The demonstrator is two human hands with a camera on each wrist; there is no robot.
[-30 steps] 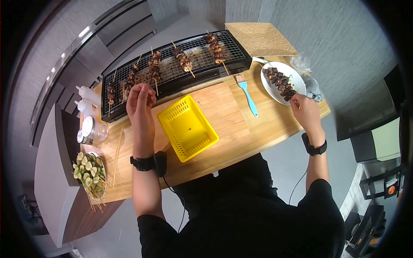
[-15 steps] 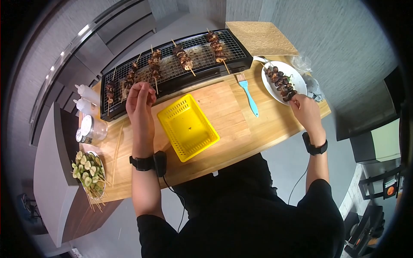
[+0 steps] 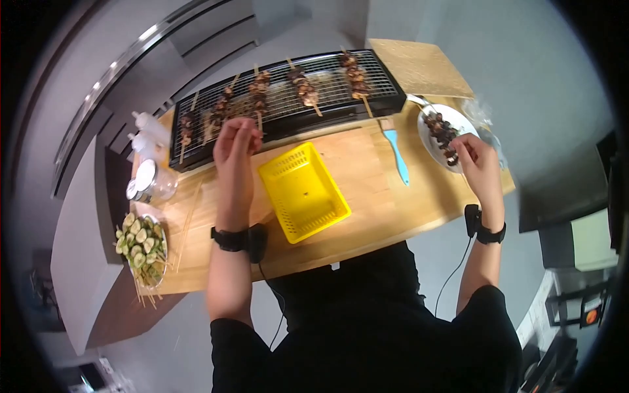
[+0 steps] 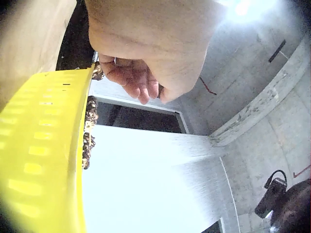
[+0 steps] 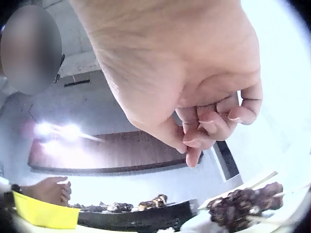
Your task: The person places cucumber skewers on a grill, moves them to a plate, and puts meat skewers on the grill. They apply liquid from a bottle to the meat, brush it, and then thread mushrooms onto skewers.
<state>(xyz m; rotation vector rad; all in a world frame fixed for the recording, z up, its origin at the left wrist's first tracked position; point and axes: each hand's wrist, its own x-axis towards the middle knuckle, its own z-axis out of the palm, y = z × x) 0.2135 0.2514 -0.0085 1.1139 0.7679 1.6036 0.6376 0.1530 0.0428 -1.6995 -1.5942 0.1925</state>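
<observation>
At the right of the head view, my right hand (image 3: 481, 164) hovers beside a white plate (image 3: 429, 144), with thumb and index finger apart. Dark grilled meat skewers (image 3: 444, 134) lie on that plate. In the right wrist view the fingers (image 5: 209, 121) are bent with nothing between them, and the plated skewers (image 5: 243, 206) lie apart below. My left hand (image 3: 236, 154) is raised near the front edge of the black grill (image 3: 308, 111), left of a yellow basket (image 3: 304, 196). Its fingers (image 4: 131, 80) curl loosely and hold nothing.
Several meat skewers (image 3: 304, 86) rest on the grill. A blue brush (image 3: 396, 157) lies between a wooden board (image 3: 367, 164) and the plate. Squeeze bottles (image 3: 149, 124), jars (image 3: 156, 180) and skewered vegetable slices (image 3: 139, 242) stand left. A gold board (image 3: 422, 67) is behind the plate.
My right hand has let go of a skewer on the plate, its fingers parting. The head view has shifted, moving the table's things rightward. My left hand keeps its loose curl.
</observation>
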